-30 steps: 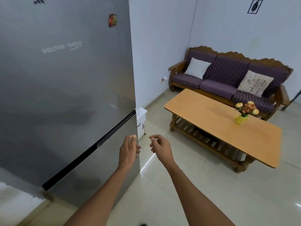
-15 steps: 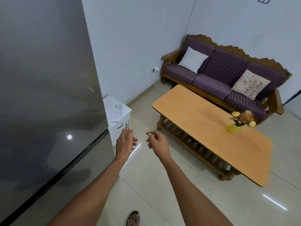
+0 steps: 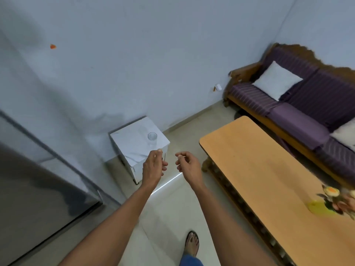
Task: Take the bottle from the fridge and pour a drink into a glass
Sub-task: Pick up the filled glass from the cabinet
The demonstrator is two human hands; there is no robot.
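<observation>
A clear empty glass (image 3: pixel 152 136) stands upright on a small white marble-topped side table (image 3: pixel 132 148) against the wall. The grey fridge (image 3: pixel 32 189) fills the left edge, its doors closed. No bottle is visible. My left hand (image 3: pixel 153 167) hovers just in front of the side table, below the glass, fingers loosely curled and holding nothing. My right hand (image 3: pixel 187 166) floats beside it over the floor, also loosely curled and empty.
A long wooden coffee table (image 3: pixel 259 169) stands to the right with a yellow vase of flowers (image 3: pixel 332 204) on it. A purple sofa (image 3: pixel 299 112) with cushions lines the far right wall. My sandalled foot (image 3: pixel 192 244) is on the tiled floor.
The view has swung right and down, away from the fridge door. The side table and glass have come fully into sight. Both hands stay raised and empty.
</observation>
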